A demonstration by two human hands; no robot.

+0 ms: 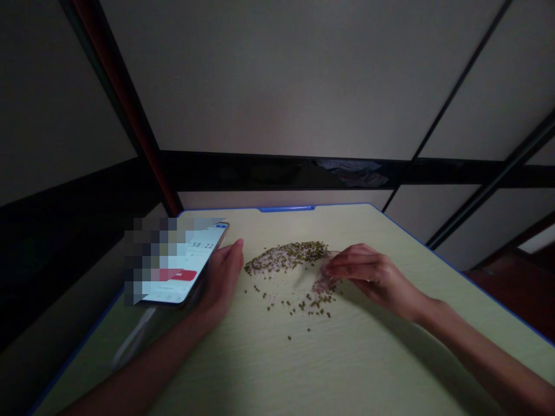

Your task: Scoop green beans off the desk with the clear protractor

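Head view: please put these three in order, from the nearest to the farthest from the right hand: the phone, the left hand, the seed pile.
From the right hand:
1. Seed pile, just to its left.
2. Left hand, beyond the pile's left end.
3. Phone, farthest left.

The left forearm (pixel 151 359) and right forearm (pixel 485 351) are bare and slender, narrowing toward the wrists; the left hand (pixel 224 276) and right hand (pixel 376 274) are uncovered, with slim fingers.
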